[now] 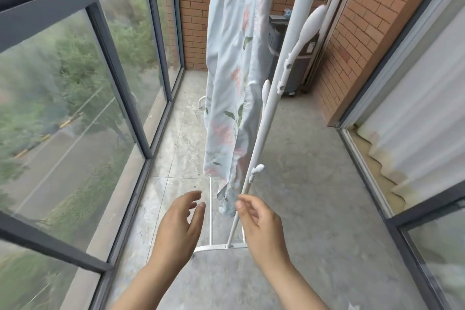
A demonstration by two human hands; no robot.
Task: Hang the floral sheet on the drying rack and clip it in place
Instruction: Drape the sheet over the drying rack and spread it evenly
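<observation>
Blue sheet (226, 98), left hand (180, 224), right hand (259, 226) open

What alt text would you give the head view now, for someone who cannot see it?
A floral sheet hangs down along a white drying rack, between tall windows and a brick wall. The left hand and right hand reach toward its lower corner, fingers relaxed, holding nothing.

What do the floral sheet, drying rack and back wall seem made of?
Floral sheet: thin woven cloth, maybe cotton, matte; it hangs in soft folds. Drying rack: probably painted metal tubing, smooth white, slightly glossy, with screws at the joints. Back wall: matte reddish brick or brick tile, pale mortar lines.
</observation>
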